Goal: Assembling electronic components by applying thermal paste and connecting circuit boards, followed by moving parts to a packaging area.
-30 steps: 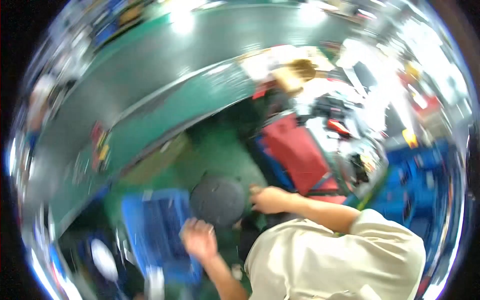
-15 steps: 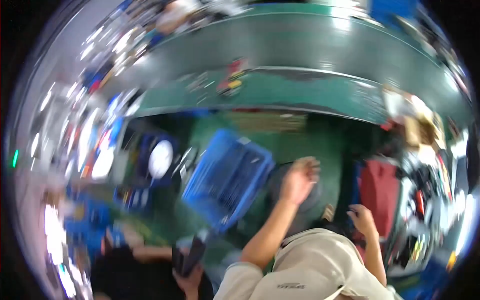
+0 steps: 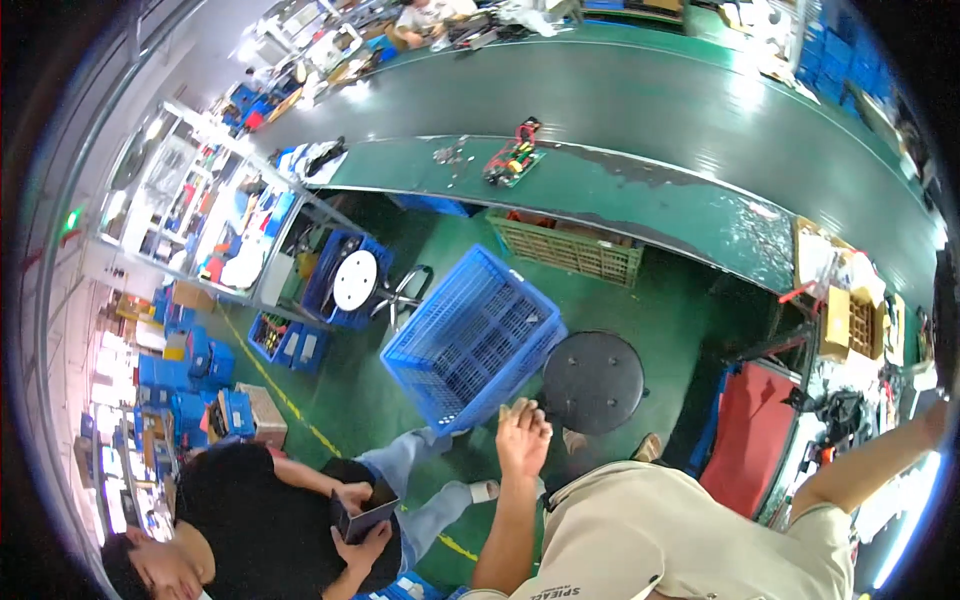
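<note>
My left hand [image 3: 523, 440] is raised at the middle front, with its fingers loosely bent and a little apart, holding nothing. It appears between the large blue plastic crate [image 3: 400, 368] and the round black stool [image 3: 594, 382]. My right arm stretches out to the right, over the cluttered side bench. At the picture's dark rim my right hand [image 3: 937, 424] is cut off, so its fingers and anything in them are hidden. Below that arm, on the near side of the bench, is a dark red panel [image 3: 748, 425].
A long green conveyor bench [image 3: 640, 190] crosses the far side, bearing a wired circuit board [image 3: 515, 160]. Under it stands an olive crate [image 3: 565, 250]. At left a co-worker [image 3: 270, 520] holds a dark open box [image 3: 365, 520]. A white-topped stool [image 3: 356, 280] stands beyond the blue crate.
My left hand has come nearer and to the left, away from over the stool. My right hand has swung from beside my body out to the far right. The view has steadied.
</note>
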The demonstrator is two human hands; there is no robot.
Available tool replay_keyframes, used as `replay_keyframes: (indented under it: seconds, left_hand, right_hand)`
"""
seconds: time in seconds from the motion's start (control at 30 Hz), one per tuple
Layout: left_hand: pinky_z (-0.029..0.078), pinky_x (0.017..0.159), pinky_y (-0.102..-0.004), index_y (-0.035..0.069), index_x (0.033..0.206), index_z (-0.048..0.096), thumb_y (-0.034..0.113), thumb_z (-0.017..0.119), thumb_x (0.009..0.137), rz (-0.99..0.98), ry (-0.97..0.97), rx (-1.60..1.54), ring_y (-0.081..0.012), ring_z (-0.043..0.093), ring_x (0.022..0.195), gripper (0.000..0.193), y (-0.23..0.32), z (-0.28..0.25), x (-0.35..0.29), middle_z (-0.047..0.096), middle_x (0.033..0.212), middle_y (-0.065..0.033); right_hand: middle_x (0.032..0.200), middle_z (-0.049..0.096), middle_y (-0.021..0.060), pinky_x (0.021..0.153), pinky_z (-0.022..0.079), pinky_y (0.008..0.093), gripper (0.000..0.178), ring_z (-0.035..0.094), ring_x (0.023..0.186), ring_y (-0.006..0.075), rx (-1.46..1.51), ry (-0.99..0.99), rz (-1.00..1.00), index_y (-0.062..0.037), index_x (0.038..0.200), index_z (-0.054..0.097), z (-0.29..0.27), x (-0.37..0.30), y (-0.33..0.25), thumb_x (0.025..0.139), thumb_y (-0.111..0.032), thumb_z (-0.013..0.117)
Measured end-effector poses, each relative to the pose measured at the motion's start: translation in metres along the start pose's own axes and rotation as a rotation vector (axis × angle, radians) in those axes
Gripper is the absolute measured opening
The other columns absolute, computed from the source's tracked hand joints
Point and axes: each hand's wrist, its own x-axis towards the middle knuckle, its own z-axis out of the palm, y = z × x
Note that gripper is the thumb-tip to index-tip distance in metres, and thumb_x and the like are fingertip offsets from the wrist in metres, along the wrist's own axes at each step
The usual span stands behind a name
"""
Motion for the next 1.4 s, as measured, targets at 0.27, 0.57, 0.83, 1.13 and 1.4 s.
replay_keyframes:
  seconds: [0.27, 0.57, 0.83, 1.13, 1.4]
  left_hand:
    - [0.047, 0.07, -0.0355, 0.01, 0.103, 0.064, 0.042, 0.046, 0.096, -0.158, -0.147, 0.227, -0.0213, 0.061, 0.083, 0.037, -0.052, 0.056, 0.029, 0.065, 0.104, -0.0079]
    - [0.05, 0.072, -0.0399, 0.008, 0.108, 0.063, 0.042, 0.045, 0.096, -0.589, -0.303, 0.551, -0.0233, 0.063, 0.085, 0.041, -0.19, 0.131, 0.078, 0.067, 0.101, -0.0083]
    - [0.049, 0.076, -0.0372, 0.006, 0.108, 0.064, 0.039, 0.049, 0.096, -0.772, -0.361, 0.357, -0.0229, 0.061, 0.091, 0.038, -0.309, 0.15, 0.055, 0.066, 0.104, -0.0096]
    - [0.05, 0.074, -0.0377, 0.007, 0.105, 0.066, 0.042, 0.047, 0.096, -0.8, -0.255, 0.496, -0.0236, 0.062, 0.088, 0.041, -0.308, 0.125, 0.069, 0.067, 0.102, -0.01]
    - [0.049, 0.07, -0.032, 0.009, 0.1, 0.066, 0.04, 0.051, 0.094, -1.076, -0.052, 0.781, -0.0189, 0.062, 0.084, 0.035, -0.366, 0.115, 0.096, 0.068, 0.098, -0.0062]
  right_hand:
    - [0.096, 0.061, 0.0188, 0.083, 0.047, 0.0404, 0.039, 0.06, 0.092, 0.033, 0.454, -0.043, 0.083, 0.0032, 0.1, 0.062, 0.21, 0.188, -0.467, 0.089, -0.034, 0.056]
    - [0.098, 0.062, 0.0169, 0.083, 0.047, 0.0416, 0.037, 0.059, 0.095, 0.0355, 0.212, -0.02, 0.745, -0.001, 0.099, 0.065, 0.254, -0.066, -0.371, 0.084, -0.035, 0.064]
    - [0.094, 0.063, 0.0164, 0.083, 0.048, 0.0418, 0.03, 0.06, 0.093, 0.0344, 0.046, 0.017, 0.652, -0.0007, 0.095, 0.065, 0.223, -0.062, -0.347, 0.083, -0.028, 0.064]
    - [0.09, 0.061, 0.0143, 0.079, 0.049, 0.0433, 0.03, 0.06, 0.09, 0.0332, -0.061, -0.055, 0.443, -0.0036, 0.093, 0.062, 0.237, -0.005, -0.31, 0.083, -0.032, 0.064]
    - [0.096, 0.061, 0.0142, 0.08, 0.048, 0.0446, 0.031, 0.061, 0.092, 0.033, 0.121, -0.026, 0.798, -0.0035, 0.096, 0.061, 0.251, -0.038, -0.32, 0.084, -0.032, 0.063]
